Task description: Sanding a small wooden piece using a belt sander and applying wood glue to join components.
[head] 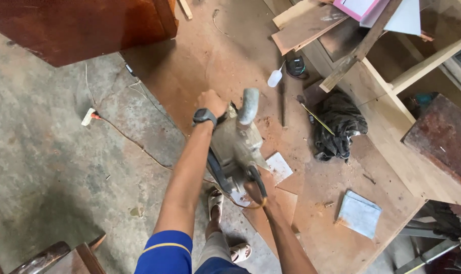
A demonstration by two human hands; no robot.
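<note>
Hands (212, 103) (251, 190) gripping grey power planer (235, 147); white glue bottle (275, 77) beyond.

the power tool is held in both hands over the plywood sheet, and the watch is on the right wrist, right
Not quite: the watch is on the left wrist, as the head view shows. The rest holds: the left hand and the right hand both grip the power tool over the plywood sheet.

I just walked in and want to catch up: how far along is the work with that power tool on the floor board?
Done: sawdust lies scattered on the plywood sheet. In hand: the left hand grips the front of the dusty power tool, the right hand its rear by the cord. Left: no finished cut or surface shows; the glue bottle stands apart.
</note>
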